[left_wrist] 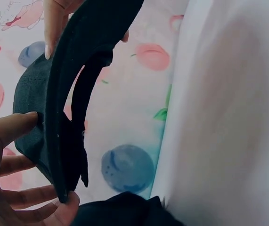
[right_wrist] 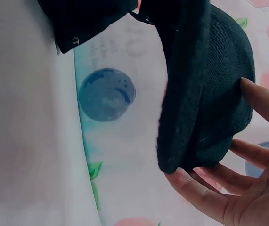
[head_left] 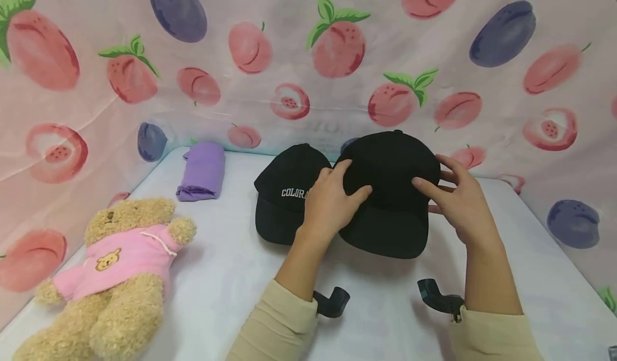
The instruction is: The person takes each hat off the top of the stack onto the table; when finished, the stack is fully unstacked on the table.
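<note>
Both hands hold a plain black baseball cap by its two sides, brim toward the person. My left hand grips its left side, thumb on the front of the crown. On the other side my right hand pinches the cap with the thumb in front and fingers behind. In the left wrist view the cap shows its brim edge-on and its back strap. The right wrist view has fingertips at the cap's brim. A second black cap with white lettering stands on the table, partly covered by the left hand.
A teddy bear in a pink top lies at the left of the white table. Behind it sits a folded purple cloth. A fruit-printed curtain closes off the back and sides. Dark camera mounts stick out from both wrists.
</note>
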The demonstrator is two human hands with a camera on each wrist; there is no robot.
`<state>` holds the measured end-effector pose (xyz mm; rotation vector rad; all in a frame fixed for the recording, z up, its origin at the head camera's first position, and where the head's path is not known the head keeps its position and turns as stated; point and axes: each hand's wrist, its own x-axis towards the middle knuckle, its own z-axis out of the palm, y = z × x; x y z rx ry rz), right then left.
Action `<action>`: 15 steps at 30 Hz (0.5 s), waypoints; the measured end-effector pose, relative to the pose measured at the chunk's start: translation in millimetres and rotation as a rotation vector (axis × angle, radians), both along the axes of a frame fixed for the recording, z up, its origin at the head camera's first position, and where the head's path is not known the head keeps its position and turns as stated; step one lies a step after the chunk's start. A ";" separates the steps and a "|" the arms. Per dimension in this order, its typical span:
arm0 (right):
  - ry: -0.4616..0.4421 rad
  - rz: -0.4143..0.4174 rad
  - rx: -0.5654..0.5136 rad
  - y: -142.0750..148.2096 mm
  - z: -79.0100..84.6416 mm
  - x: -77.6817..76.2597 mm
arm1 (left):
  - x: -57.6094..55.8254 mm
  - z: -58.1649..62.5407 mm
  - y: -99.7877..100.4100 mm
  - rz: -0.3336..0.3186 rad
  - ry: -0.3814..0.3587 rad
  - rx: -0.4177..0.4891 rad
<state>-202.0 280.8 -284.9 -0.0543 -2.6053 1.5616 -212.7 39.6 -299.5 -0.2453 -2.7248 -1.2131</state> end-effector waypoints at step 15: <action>-0.006 -0.020 0.040 34.5 -4.1 5.8 | -8.1 -13.4 30.1 -0.097 -0.073 0.031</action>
